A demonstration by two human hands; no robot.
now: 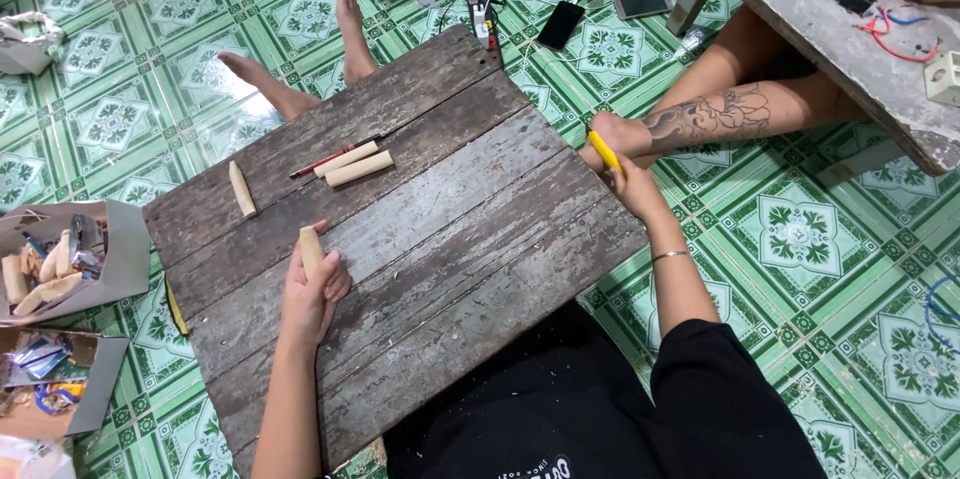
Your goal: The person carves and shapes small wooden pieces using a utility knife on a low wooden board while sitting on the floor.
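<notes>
A weathered grey plank worktop [440, 239] lies across the person's lap as a carving surface, where the left hand [313, 289] wraps its fingers around a pale tapered wooden peg [311, 248], steadying it upright, while the right hand [628, 184] grips a yellow-handled knife [603, 150] off the board's edge, apart from three similar finished-looking pegs [350, 165].

You have a weathered grey-brown plank board [430, 229] over green-and-white floral floor tiles [800, 239], pale tan wooden pegs [358, 169], a yellow-handled tool [603, 151].
</notes>
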